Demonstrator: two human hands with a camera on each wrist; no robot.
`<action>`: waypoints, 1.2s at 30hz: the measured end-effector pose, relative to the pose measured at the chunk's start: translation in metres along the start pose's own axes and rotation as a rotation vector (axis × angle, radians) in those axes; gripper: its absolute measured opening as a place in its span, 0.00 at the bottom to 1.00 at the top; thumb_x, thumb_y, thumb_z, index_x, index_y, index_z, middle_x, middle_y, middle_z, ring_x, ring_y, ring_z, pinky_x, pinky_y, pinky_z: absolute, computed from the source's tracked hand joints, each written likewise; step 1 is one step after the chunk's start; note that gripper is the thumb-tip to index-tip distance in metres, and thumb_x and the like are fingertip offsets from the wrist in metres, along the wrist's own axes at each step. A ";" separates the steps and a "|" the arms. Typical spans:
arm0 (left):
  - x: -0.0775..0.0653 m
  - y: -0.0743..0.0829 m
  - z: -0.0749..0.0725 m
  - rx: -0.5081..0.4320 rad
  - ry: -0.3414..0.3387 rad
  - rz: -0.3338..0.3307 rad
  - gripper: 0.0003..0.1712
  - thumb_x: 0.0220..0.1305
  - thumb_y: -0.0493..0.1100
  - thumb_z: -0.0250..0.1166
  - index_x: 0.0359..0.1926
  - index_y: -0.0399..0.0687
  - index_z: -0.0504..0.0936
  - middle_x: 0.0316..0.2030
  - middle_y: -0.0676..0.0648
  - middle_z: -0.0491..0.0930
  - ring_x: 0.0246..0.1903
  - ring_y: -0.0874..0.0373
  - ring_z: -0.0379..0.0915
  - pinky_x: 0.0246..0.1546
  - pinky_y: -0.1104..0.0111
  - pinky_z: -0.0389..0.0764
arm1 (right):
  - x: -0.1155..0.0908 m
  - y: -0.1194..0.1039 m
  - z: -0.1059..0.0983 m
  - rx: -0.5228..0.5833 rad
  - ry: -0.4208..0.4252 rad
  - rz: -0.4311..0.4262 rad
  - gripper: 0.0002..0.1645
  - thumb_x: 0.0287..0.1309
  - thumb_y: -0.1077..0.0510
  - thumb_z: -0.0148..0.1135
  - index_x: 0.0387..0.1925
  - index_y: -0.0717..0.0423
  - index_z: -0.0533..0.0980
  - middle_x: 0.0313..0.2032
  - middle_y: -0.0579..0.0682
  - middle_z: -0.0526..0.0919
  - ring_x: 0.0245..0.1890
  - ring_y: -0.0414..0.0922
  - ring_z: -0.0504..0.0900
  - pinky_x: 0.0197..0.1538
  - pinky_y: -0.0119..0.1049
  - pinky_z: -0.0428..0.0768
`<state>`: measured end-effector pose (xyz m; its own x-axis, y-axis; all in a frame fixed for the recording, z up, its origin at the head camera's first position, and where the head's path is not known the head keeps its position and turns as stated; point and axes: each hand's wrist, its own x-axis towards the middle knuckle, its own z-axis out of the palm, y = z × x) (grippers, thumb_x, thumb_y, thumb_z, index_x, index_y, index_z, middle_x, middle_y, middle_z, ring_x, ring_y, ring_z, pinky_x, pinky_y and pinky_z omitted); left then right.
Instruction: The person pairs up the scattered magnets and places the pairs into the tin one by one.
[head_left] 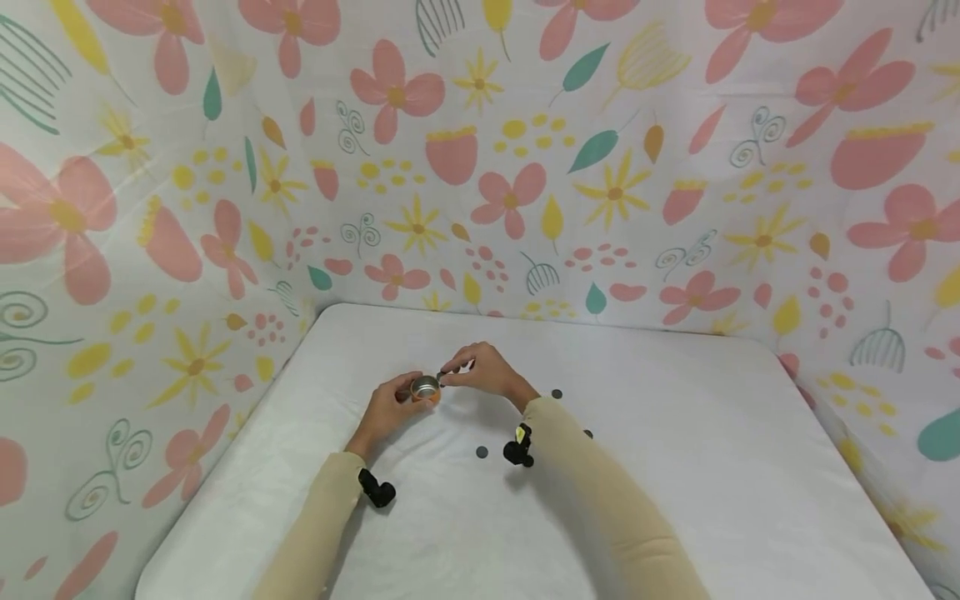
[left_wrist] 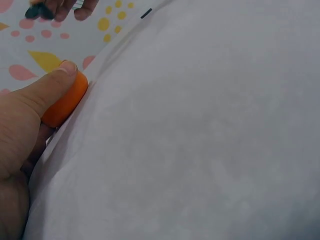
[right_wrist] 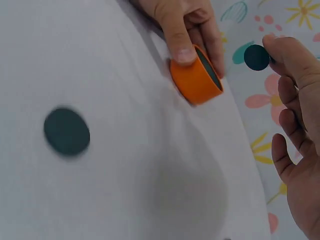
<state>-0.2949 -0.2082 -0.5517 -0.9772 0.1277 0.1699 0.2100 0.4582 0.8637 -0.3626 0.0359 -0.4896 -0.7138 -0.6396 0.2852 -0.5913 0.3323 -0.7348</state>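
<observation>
My left hand (head_left: 384,414) grips a small round orange tin (right_wrist: 192,82), thumb on one side of its wall, on the white table. From above, the inside of the tin looks silvery; its bottom cannot be made out clearly. Just right of the tin and above its rim, my right hand (head_left: 486,372) pinches a dark round disc (right_wrist: 256,57) between thumb and fingertip. The other fingers of that hand are loosely bent. In the left wrist view the orange tin (left_wrist: 67,102) shows under the left thumb, and the right hand (left_wrist: 75,9) is partly cut off.
Loose dark discs lie on the white tabletop (head_left: 420,533): one disc (head_left: 482,452) in front of the hands, another disc (head_left: 557,393) right of the right wrist, a third disc (head_left: 588,433) partly behind the right sleeve. Flower-patterned cloth (head_left: 510,200) hangs behind and beside the table.
</observation>
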 end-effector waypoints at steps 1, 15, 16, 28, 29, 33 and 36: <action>0.000 -0.001 0.001 -0.004 0.000 0.000 0.39 0.57 0.51 0.79 0.68 0.46 0.77 0.59 0.46 0.82 0.54 0.52 0.79 0.57 0.51 0.78 | 0.002 0.001 0.004 0.003 0.007 0.006 0.09 0.58 0.51 0.77 0.40 0.47 0.91 0.37 0.41 0.89 0.38 0.38 0.82 0.42 0.35 0.81; 0.000 -0.003 -0.002 0.004 0.009 0.021 0.41 0.57 0.52 0.79 0.68 0.46 0.77 0.61 0.45 0.81 0.53 0.52 0.80 0.55 0.53 0.79 | 0.015 0.009 0.040 0.100 0.063 0.151 0.07 0.58 0.51 0.77 0.39 0.47 0.91 0.36 0.41 0.90 0.34 0.40 0.81 0.37 0.32 0.78; 0.000 -0.003 -0.001 0.006 0.011 0.026 0.40 0.57 0.52 0.79 0.69 0.45 0.77 0.61 0.45 0.81 0.53 0.52 0.80 0.55 0.53 0.79 | 0.014 0.010 0.042 0.100 0.057 0.163 0.07 0.58 0.51 0.77 0.38 0.46 0.91 0.36 0.41 0.90 0.33 0.40 0.80 0.35 0.31 0.77; 0.001 -0.004 0.001 0.026 0.021 0.029 0.40 0.57 0.52 0.78 0.69 0.44 0.76 0.61 0.46 0.81 0.53 0.53 0.79 0.55 0.53 0.79 | 0.010 0.009 0.044 0.097 0.029 0.133 0.13 0.57 0.56 0.77 0.44 0.53 0.90 0.36 0.47 0.88 0.34 0.43 0.80 0.35 0.33 0.78; 0.001 -0.004 0.001 0.027 0.022 0.031 0.41 0.57 0.53 0.78 0.69 0.44 0.76 0.61 0.46 0.81 0.52 0.53 0.79 0.55 0.53 0.79 | 0.010 0.010 0.043 0.097 0.028 0.137 0.13 0.57 0.56 0.78 0.44 0.53 0.90 0.36 0.47 0.87 0.34 0.43 0.80 0.35 0.34 0.78; 0.001 -0.003 0.000 0.027 0.019 0.027 0.40 0.57 0.52 0.79 0.68 0.45 0.77 0.60 0.46 0.82 0.51 0.53 0.79 0.54 0.53 0.79 | 0.009 0.013 0.037 0.080 0.022 0.150 0.16 0.55 0.55 0.79 0.46 0.51 0.89 0.37 0.47 0.86 0.36 0.43 0.79 0.36 0.34 0.78; 0.001 -0.002 0.000 0.033 0.016 0.015 0.39 0.57 0.51 0.79 0.68 0.47 0.78 0.58 0.46 0.83 0.51 0.53 0.80 0.54 0.53 0.79 | 0.005 0.014 0.028 0.039 0.012 0.120 0.17 0.55 0.55 0.79 0.47 0.52 0.89 0.38 0.49 0.87 0.39 0.45 0.81 0.39 0.34 0.78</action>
<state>-0.2960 -0.2092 -0.5535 -0.9743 0.1208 0.1900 0.2249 0.4850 0.8451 -0.3640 0.0180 -0.5155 -0.7833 -0.5883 0.2009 -0.4866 0.3790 -0.7871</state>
